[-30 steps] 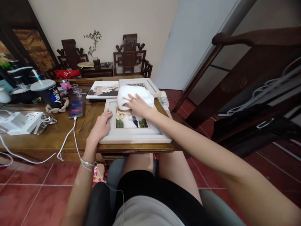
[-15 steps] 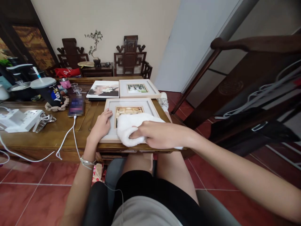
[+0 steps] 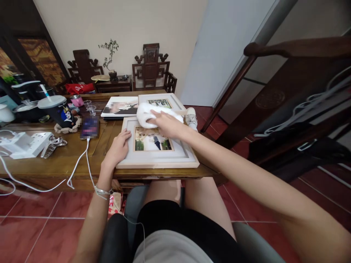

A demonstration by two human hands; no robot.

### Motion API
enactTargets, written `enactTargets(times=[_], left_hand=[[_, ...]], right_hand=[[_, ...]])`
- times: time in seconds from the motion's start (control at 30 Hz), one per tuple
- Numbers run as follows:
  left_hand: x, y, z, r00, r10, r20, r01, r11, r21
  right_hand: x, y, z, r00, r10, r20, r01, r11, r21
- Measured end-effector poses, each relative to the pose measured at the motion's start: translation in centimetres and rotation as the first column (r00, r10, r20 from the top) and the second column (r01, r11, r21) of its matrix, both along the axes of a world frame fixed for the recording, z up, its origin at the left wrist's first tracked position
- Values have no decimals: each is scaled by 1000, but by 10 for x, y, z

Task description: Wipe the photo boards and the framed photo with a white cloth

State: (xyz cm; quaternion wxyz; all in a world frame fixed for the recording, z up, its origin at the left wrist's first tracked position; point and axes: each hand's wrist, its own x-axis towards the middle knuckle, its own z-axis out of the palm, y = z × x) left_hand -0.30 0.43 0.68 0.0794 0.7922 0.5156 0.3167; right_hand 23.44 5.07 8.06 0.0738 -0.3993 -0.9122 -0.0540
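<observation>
Cloth [image 3: 146, 113], white and bunched, sits at the far edge of the nearer picture frame [image 3: 157, 160], which lies flat at the desk's [image 3: 55, 160] near edge. The right hand [image 3: 166, 124] presses on it; I cannot tell whether the fingers grip. The left hand [image 3: 117, 148] lies flat and open on the frame's left border. The wiping looks partway done. No writing is legible; a cup [image 3: 59, 109] bears a cartoon figure.

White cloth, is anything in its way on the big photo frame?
Nothing visible. The right hand presses the white cloth on the photo frame's far edge; the left hand rests on its left border.
</observation>
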Motion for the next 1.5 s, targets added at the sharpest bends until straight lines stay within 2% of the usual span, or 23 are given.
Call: enactTargets(times=[0.1, 0.23, 0.37, 0.53, 0.63, 0.77, 0.93, 1.07, 1.17, 1.3, 1.4, 1.5], left_hand=[[1, -1, 1, 1000, 7, -5, -7, 1000, 0], [4, -2, 3, 1000, 15, -7, -15, 1000, -11], [5, -3, 3, 1000, 15, -12, -15, 1000, -12], [4, -2, 2, 1000, 6, -5, -6, 1000, 2], [4, -2, 2, 1000, 8, -13, -8, 1000, 9], [4, -2, 2, 999, 7, -39, -7, 1000, 6], [3, -1, 2, 999, 12, -47, -12, 1000, 11], [2, -2, 4, 998, 11, -54, -11, 1000, -3], [3, -3, 6, 998, 15, -57, -16, 1000, -11], [3, -2, 6, 999, 20, -50, -21, 1000, -18], [3, -1, 4, 999, 22, -50, -22, 1000, -13], [3, -1, 3, 999, 19, -51, -19, 1000, -2]], right_hand=[[-4, 13, -3, 996, 18, 87, -28, 994, 110], [-1, 7, -15, 983, 18, 185, -20, 1000, 12], [6, -32, -10, 980, 72, 183, -55, 994, -94], [18, -93, 20, 967, 184, 178, -125, 947, -295], [22, -111, 29, 968, 198, 154, -137, 933, -333], [22, -101, 17, 980, 105, 169, -54, 957, -283], [22, -50, -10, 966, 42, 254, -24, 997, -72], [24, -6, -16, 955, -57, 292, 24, 993, 116], [24, 10, -18, 947, -105, 303, 54, 984, 170], [24, 0, -20, 943, -86, 321, 51, 992, 113], [25, -28, -14, 940, -19, 340, 9, 1000, 29], [28, -62, 1, 940, 45, 338, -8, 994, -110]])
